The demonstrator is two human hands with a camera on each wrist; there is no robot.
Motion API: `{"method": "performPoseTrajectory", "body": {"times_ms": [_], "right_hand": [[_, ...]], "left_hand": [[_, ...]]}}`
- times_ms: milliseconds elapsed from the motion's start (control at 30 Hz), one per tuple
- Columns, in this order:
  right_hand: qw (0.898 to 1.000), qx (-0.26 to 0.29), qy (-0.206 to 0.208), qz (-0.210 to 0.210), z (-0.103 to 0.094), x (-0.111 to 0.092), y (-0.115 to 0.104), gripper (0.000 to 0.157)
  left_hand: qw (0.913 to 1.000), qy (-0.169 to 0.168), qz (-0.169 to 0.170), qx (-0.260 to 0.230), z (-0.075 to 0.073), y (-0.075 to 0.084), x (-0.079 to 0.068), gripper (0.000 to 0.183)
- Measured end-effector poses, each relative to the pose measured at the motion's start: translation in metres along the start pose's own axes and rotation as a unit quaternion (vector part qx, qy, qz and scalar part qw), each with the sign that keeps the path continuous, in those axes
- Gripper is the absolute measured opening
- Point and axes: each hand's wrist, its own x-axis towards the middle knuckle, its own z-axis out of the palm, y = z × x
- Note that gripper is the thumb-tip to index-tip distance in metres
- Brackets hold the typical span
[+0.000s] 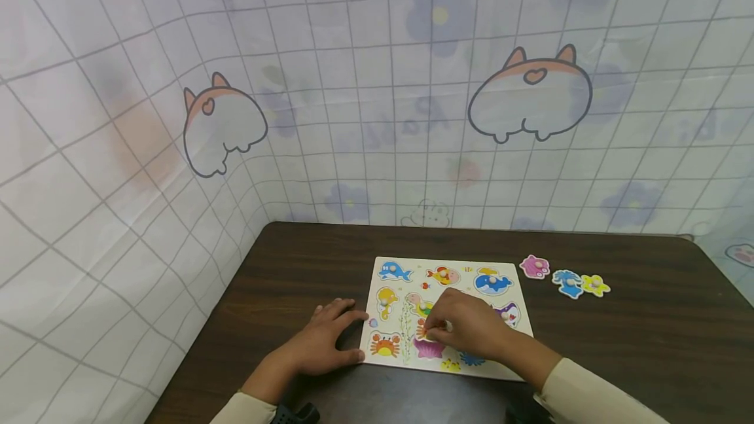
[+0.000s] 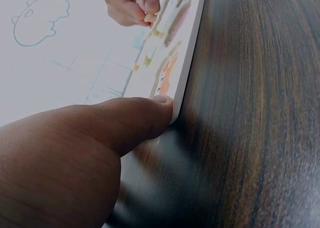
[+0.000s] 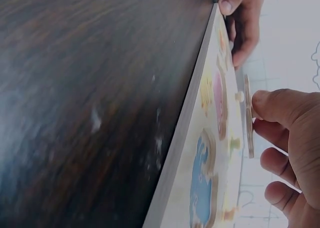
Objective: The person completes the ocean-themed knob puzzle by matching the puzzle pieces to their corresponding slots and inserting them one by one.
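Observation:
A white wooden puzzle board [image 1: 371,293] with sea animal pictures lies on the dark table. My right hand [image 1: 471,326] is above its middle and pinches a small orange crab puzzle piece [image 1: 421,330] by its knob. In the right wrist view the puzzle piece [image 3: 249,118] appears edge-on, lifted off the board [image 3: 185,138]. My left hand [image 1: 321,342] rests at the board's left side with fingers spread, its thumb [image 2: 150,111] touching the near left corner. An orange crab picture [image 1: 385,345] shows in that corner, and a purple shell picture [image 1: 428,349] lies under the right hand.
Right of the board on the table [image 1: 636,332] lie a pink fish piece [image 1: 535,267], a blue piece [image 1: 567,284] and a yellow starfish piece [image 1: 595,285]. Knobbed pieces, including a blue whale [image 1: 493,284], sit in the board. A patterned curtain [image 1: 377,116] hangs behind.

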Motion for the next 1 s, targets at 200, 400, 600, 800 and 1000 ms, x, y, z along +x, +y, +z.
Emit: {"method": "performPoseTrajectory", "body": {"times_ms": [200,400,600,800,1000], "right_hand": [[1.000,0.004,-0.011,0.003,0.004,0.007,-0.006,0.007],[1.000,0.002,-0.023,0.009,0.011,0.012,-0.010,0.006],[1.000,0.004,-0.029,0.006,0.015,0.018,-0.016,0.006],[0.999,0.014,-0.042,0.002,0.018,0.025,-0.021,0.007],[0.999,0.014,-0.052,0.007,0.023,0.030,-0.025,0.006]], "left_hand": [[0.9999,-0.004,-0.010,-0.001,-0.001,0.001,0.001,0.064],[0.9999,-0.003,-0.010,0.002,-0.001,0.002,0.001,0.064],[0.9999,-0.003,-0.010,0.002,-0.002,0.004,0.000,0.064],[1.0000,0.002,0.000,0.002,0.000,0.001,0.000,0.063],[0.9999,0.004,-0.008,0.010,0.006,-0.006,0.003,0.064]]}}
